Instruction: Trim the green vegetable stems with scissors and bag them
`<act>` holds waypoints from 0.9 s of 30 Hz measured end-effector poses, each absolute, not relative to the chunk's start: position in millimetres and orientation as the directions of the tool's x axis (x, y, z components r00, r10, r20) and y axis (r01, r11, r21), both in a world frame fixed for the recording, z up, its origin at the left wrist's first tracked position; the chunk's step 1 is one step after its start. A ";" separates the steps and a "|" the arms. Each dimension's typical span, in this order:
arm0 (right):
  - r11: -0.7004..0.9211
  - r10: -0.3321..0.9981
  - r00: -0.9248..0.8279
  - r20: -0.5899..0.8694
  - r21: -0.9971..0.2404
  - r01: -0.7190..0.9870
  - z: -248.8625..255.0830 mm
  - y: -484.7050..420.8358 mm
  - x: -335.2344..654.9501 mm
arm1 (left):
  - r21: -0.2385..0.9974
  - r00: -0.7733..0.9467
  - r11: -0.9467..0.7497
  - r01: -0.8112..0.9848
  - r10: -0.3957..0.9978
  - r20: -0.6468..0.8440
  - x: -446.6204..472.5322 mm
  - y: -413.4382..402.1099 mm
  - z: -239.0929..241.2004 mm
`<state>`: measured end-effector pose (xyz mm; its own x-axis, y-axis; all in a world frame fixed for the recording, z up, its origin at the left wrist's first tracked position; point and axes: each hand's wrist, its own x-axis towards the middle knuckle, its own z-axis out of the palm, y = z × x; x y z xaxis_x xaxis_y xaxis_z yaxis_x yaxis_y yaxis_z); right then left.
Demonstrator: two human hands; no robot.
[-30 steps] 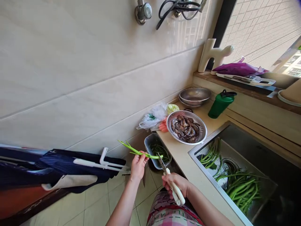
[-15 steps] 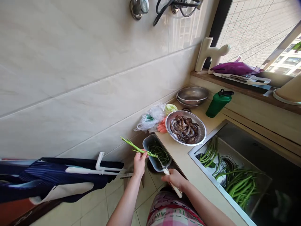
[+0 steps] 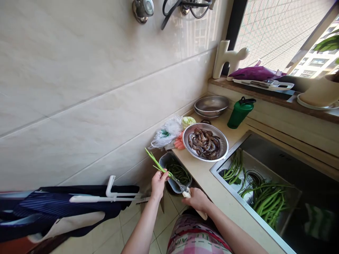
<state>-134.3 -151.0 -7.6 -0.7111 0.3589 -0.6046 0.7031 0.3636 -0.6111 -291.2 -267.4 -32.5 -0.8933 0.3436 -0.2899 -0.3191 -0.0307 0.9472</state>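
Note:
My left hand (image 3: 159, 183) pinches a few long green beans (image 3: 156, 163), their far ends pointing up and left. My right hand (image 3: 197, 199) is closed around the pale handles of a pair of kitchen scissors (image 3: 181, 186). The blades reach toward the lower end of the beans; whether they touch is too small to tell. Below both hands sits a grey plastic bin (image 3: 164, 160) holding cut bean pieces (image 3: 178, 171). More whole green beans (image 3: 268, 204) lie in two bunches in the steel sink (image 3: 246, 215) to the right.
A colander (image 3: 225, 141) of dark shrimp (image 3: 203, 144) stands on the counter (image 3: 209, 178). Behind it are stacked metal bowls (image 3: 212, 106), a green shaker bottle (image 3: 240, 113), a plastic bag (image 3: 168, 132) and orange pieces (image 3: 179, 141). Dark clothes (image 3: 53, 204) hang at left.
The view has turned slightly to the right. The beans in my left hand are tilted more steeply, and the scissors' blades have come a little lower along with my hands.

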 end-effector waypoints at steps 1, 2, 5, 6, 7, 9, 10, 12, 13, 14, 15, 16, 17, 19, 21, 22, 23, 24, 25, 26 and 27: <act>0.342 0.342 -0.712 -0.613 -0.624 0.702 -8.3 -150.9 -134.2 | 0.942 -0.885 -0.025 -0.335 0.351 -0.305 -291.6 -268.1 -32.1; 0.319 0.326 -0.712 -0.621 -0.637 0.702 -8.9 -150.8 -134.1 | 0.936 -0.878 -0.017 -0.350 0.355 -0.322 -291.9 -268.7 -31.8; 0.244 0.290 -0.703 -0.649 -0.661 0.710 -10.5 -150.6 -133.9 | 0.923 -0.861 0.007 -0.384 0.358 -0.361 -292.7 -269.4 -32.4; 0.215 0.278 -0.695 -0.663 -0.662 0.718 -11.2 -150.7 -134.2 | 0.921 -0.858 0.013 -0.389 0.358 -0.367 -293.0 -269.0 -33.3; 0.185 0.266 -0.683 -0.680 -0.660 0.729 -12.2 -150.8 -134.7 | 0.921 -0.857 0.018 -0.390 0.359 -0.370 -293.3 -268.2 -34.5; 0.116 0.238 -0.654 -0.719 -0.647 0.754 -15.0 -151.3 -137.3 | 0.922 -0.857 0.033 -0.387 0.357 -0.372 -294.3 -266.0 -38.0; 0.079 0.226 -0.637 -0.737 -0.638 0.766 -16.7 -151.6 -139.5 | 0.924 -0.861 0.044 -0.379 0.350 -0.370 -295.1 -264.9 -40.1; 0.001 0.205 -0.599 -0.774 -0.612 0.791 -20.5 -152.4 -145.7 | 0.939 -0.879 0.072 -0.336 0.333 -0.340 -297.2 -264.1 -44.1; -0.038 0.184 -0.574 -0.798 -0.589 0.807 -22.1 -152.9 -149.3 | 0.952 -0.892 0.092 -0.294 0.331 -0.307 -298.5 -264.9 -45.9; -0.076 0.150 -0.542 -0.827 -0.556 0.828 -23.3 -153.6 -152.8 | 0.964 -0.902 0.120 -0.236 0.342 -0.263 -299.8 -266.6 -47.4; -0.109 0.107 -0.504 -0.857 -0.514 0.851 -24.0 -154.5 -155.8 | 0.974 -0.905 0.156 -0.164 0.369 -0.211 -300.9 -269.1 -48.4; -0.139 0.064 -0.464 -0.883 -0.469 0.872 -24.2 -155.4 -157.8 | 0.976 -0.899 0.199 -0.084 0.406 -0.161 -301.7 -272.1 -49.0; -0.168 0.030 -0.430 -0.902 -0.429 0.888 -23.8 -156.2 -158.7 | 0.970 -0.887 0.242 -0.004 0.448 -0.115 -302.0 -275.1 -48.9; -0.234 0.005 -0.399 -0.917 -0.389 0.891 -21.3 -156.9 -155.5 | 0.945 -0.862 0.302 0.124 0.505 -0.048 -300.1 -279.0 -46.1; -0.314 0.029 -0.420 -0.907 -0.407 0.858 -16.3 -155.3 -144.2 | 0.936 -0.849 0.306 0.174 0.529 -0.015 -293.5 -276.9 -37.7; -0.352 0.051 -0.441 -0.896 -0.429 0.832 -12.9 -153.3 -134.7 | 0.939 -0.835 0.292 0.182 0.550 -0.009 -287.9 -272.7 -30.8; -0.388 0.076 -0.464 -0.882 -0.455 0.802 -9.1 -150.7 -122.5 | 0.944 -0.814 0.271 0.187 0.581 -0.005 -280.6 -266.4 -22.0; -0.419 0.105 -0.485 -0.868 -0.481 0.770 -5.2 -147.5 -107.3 | 0.950 -0.784 0.244 0.195 0.621 0.001 -271.6 -257.6 -11.8; -0.445 0.134 -0.501 -0.855 -0.504 0.740 -1.4 -143.9 -89.1 | 0.954 -0.745 0.215 0.210 0.667 0.013 -261.3 -246.3 -0.5; -0.472 0.163 -0.521 -0.838 -0.530 0.704 1.7 -140.1 -68.2 | 0.955 -0.698 0.183 0.233 0.715 0.034 -249.7 -232.5 11.0; -0.504 0.190 -0.541 -0.820 -0.554 0.663 4.0 -136.4 -45.0 | 0.954 -0.647 0.146 0.262 0.760 0.061 -237.2 -216.3 22.0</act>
